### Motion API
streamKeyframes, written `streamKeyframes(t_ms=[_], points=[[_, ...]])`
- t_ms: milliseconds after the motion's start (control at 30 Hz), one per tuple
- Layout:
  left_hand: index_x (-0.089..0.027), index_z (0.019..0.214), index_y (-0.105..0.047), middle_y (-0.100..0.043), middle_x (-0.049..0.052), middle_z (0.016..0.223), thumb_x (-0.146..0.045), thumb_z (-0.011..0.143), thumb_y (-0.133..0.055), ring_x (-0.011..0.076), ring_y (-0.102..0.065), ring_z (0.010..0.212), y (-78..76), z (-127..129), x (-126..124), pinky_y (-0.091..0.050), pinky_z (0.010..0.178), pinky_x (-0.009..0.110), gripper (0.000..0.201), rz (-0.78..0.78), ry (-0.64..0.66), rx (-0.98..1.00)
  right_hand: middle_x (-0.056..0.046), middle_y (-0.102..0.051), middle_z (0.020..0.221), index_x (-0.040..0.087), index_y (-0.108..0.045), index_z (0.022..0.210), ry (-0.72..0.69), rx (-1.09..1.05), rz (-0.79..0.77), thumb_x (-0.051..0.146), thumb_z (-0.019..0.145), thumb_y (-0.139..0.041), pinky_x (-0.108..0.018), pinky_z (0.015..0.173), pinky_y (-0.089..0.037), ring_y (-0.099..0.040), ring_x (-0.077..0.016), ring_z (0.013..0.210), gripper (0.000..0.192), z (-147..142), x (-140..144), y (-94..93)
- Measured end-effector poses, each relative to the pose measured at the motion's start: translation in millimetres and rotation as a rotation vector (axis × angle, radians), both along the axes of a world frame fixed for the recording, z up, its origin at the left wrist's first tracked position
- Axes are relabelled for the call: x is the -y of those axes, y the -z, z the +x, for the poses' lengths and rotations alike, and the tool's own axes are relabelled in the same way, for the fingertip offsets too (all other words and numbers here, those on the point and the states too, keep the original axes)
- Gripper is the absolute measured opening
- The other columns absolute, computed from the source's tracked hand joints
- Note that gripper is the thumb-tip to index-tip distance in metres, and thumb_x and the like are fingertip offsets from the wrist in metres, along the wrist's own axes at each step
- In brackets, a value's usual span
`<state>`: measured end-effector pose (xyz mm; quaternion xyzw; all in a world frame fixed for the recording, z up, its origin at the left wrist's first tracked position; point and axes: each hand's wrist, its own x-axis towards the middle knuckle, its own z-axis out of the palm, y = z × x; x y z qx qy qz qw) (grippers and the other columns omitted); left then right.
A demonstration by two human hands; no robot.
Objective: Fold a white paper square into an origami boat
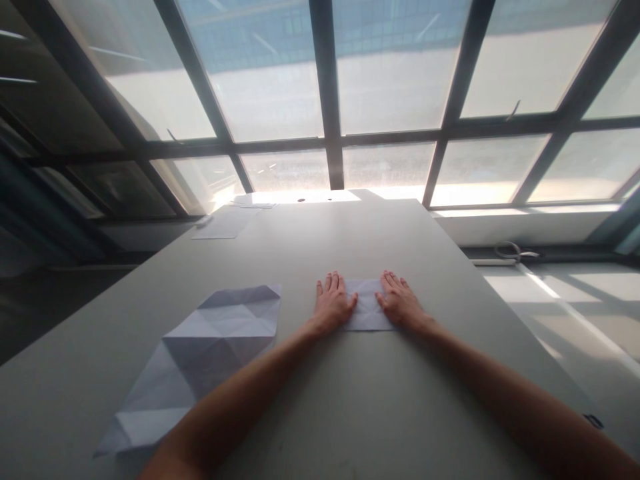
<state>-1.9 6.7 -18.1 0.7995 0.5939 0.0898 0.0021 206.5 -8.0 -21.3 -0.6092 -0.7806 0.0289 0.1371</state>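
Two bare hands lie flat, fingers spread, on a small folded white paper square point(367, 305) mid-table: left hand point(333, 303) on its left edge, right hand point(400, 301) on its right. Large creased white paper sheet point(200, 357) lies near the grey table's point(350, 400) left edge.

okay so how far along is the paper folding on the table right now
Already done: the small folded paper is a compact rectangle with creases showing. In hand: the left hand and right hand press flat on its two sides. Left: the larger creased sheet lies spread open beside the left arm, not folded up, and more sheets lie untouched at the far end of the table.
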Motion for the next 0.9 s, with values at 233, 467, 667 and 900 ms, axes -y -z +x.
streamKeyframes(t_ms=[233,467,667,900], points=[[-0.006,0.148,-0.022,-0.017,0.016,0.156,-0.054,0.089,-0.038,0.0278,0.001,0.145,-21.3,4,10,-0.001,0.117,0.047,0.077,0.172,0.202,0.026,-0.019,-0.029,0.152,0.001,-0.033,0.144,-0.004,-0.01,0.017,0.037,0.093,-0.032,-0.041,0.115,-0.013,-0.022,-0.0259,0.141,0.062,-1,2,-1.4],[-0.017,0.15,-0.022,-0.021,0.008,0.156,-0.052,0.094,-0.032,0.021,-0.012,0.145,-22.6,7,13,-0.013,0.117,0.039,0.066,-0.053,0.486,-0.01,-0.016,-0.028,0.153,0.01,-0.037,0.144,-0.107,-0.014,0.003,0.033,0.094,-0.033,-0.045,0.115,-0.011,-0.02,-0.0237,0.142,0.055,-3,7,-7.6],[-0.021,0.152,-0.015,-0.02,0.006,0.156,-0.058,0.096,-0.025,0.0199,-0.012,0.145,-21.3,6,13,-0.012,0.116,0.039,0.068,-0.054,0.462,0.0,-0.011,-0.027,0.153,0.011,-0.026,0.149,-0.302,-0.039,-0.027,0.037,0.095,-0.032,-0.039,0.116,-0.012,-0.019,-0.0193,0.143,0.06,-6,12,-13.0],[-0.019,0.152,-0.016,-0.018,0.007,0.156,-0.061,0.095,-0.022,0.0196,-0.011,0.145,-19.8,4,12,-0.012,0.116,0.038,0.07,-0.05,0.469,-0.001,-0.012,-0.026,0.154,0.012,-0.028,0.148,-0.226,-0.008,-0.032,0.041,0.095,-0.033,-0.042,0.116,-0.012,-0.019,-0.0221,0.143,0.061,-8,11,-12.2]])
